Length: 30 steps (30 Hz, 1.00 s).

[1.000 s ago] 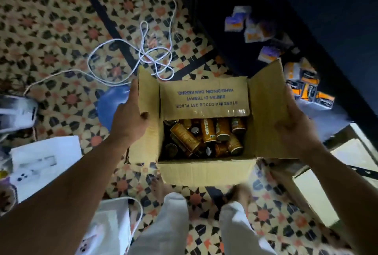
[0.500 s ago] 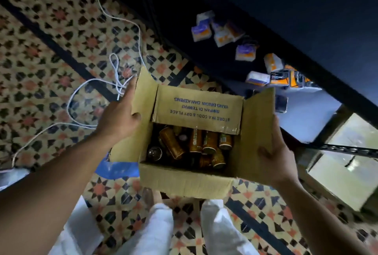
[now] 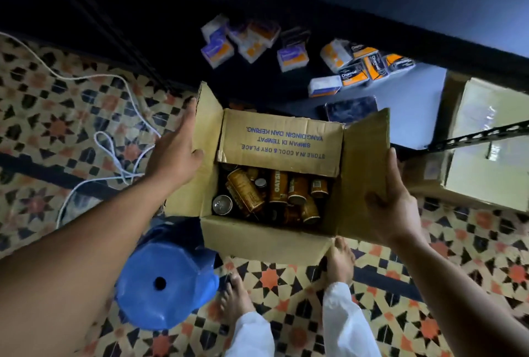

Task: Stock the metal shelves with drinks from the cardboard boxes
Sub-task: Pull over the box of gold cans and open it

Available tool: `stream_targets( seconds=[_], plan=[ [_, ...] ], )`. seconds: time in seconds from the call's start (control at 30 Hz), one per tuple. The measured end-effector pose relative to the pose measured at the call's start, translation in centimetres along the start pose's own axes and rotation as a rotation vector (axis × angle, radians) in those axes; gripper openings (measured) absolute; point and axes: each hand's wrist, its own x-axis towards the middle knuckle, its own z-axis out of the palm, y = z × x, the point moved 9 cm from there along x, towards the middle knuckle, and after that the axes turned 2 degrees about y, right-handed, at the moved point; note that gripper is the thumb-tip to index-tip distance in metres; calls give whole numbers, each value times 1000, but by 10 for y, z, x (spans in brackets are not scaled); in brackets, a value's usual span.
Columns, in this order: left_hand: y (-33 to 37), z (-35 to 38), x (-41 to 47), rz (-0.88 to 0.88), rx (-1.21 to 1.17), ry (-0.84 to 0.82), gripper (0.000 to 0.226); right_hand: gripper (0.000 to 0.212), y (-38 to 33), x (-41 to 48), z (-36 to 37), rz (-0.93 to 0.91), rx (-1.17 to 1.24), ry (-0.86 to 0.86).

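Since a second ago the white cable point(image 3: 114, 153) on the tiled floor point(image 3: 51, 127) has slid to the left and a blue stool point(image 3: 166, 279) has come into view under the left arm; the shelf with small packs point(image 3: 286, 56) is now closer. I judge the box is being carried to the shelves, nothing stocked yet. The left hand point(image 3: 176, 153) lies flat and open against the left flap. The cardboard box point(image 3: 266, 239), with orange cans point(image 3: 274, 193) inside, is between both hands. The right hand point(image 3: 392, 205) is closed around the right flap
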Motion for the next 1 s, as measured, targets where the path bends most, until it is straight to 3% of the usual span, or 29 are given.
stream_targets(
  seconds=[0.23, 1.0],
  plan=[
    [8, 37, 40, 25, -36, -23, 104, 97, 27, 20, 4, 63, 3, 53],
    [-14, 40, 44, -8, 57, -28, 108, 94, 50, 7, 23, 61, -1, 48]
  ],
)
